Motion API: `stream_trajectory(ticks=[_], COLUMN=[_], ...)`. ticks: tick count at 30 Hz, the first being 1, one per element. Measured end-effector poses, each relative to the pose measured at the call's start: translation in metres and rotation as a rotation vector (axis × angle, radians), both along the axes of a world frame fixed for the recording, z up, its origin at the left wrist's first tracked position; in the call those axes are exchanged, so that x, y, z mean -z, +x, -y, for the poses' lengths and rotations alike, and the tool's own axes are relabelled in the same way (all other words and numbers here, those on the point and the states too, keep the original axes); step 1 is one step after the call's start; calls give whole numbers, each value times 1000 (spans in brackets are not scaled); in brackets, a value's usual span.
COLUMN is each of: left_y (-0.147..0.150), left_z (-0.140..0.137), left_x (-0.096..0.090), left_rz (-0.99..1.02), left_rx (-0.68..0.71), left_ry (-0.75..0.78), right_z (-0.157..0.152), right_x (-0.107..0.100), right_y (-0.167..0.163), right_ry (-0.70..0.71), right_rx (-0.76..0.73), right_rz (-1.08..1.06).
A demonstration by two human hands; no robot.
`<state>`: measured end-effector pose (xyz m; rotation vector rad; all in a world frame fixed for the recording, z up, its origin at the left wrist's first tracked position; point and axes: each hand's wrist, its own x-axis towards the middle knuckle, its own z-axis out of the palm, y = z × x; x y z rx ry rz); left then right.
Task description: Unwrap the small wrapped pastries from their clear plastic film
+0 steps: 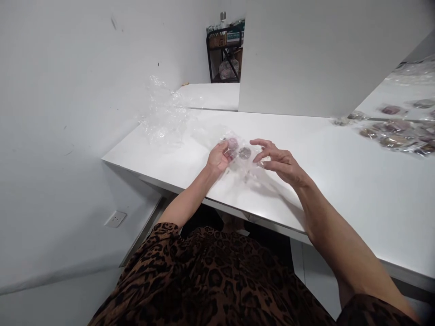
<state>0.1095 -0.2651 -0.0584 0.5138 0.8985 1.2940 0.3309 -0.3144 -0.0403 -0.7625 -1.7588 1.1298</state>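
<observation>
My left hand (220, 156) is closed on the left edge of a clear plastic bag (249, 170) above the white table. A pinkish round piece (233, 143) shows through the plastic by its fingertips. Beside that, a grey round piece (244, 153) also shows in the plastic. My right hand (278, 162) hovers at the bag's right side with its fingers apart. Whether its thumb touches the plastic I cannot tell.
A heap of crumpled clear plastic (166, 115) lies on the white table (316, 190) by the left wall. Several bagged round pieces (396, 136) lie at the far right. An upright white panel (299, 59) stands behind, with a dark shelf rack (224, 47) beyond.
</observation>
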Motion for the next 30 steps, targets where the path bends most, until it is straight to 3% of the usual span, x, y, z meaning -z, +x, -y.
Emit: stream_trajectory(ticks=[2, 4, 6, 9, 14, 19, 22, 30], left_y=[-8, -15, -19, -14, 14, 34, 34, 18], left_z=[-9, -13, -10, 2, 21, 28, 28, 21], left_x=[0, -2, -4, -7, -14, -20, -18, -4], left_rz=[3, -15, -58, -96, -136, -169, -183, -221], left_rx=[-154, -211, -194, -137, 4, 61, 70, 65], left_ry=[-24, -14, 7, 24, 32, 6, 3, 54], right_z=[3, 5, 4, 1, -2, -5, -7, -6], right_x=[-10, -14, -11, 3, 30, 44, 42, 22], right_y=[5, 6, 1, -12, -32, -35, -32, -32], right_ry=[-94, -176, -191, -84, 85, 121, 75, -322], right_rx=[-154, -183, -41, 206, 332, 480, 444, 281], right_rz=[69, 50, -19, -3, 232, 338, 237, -266])
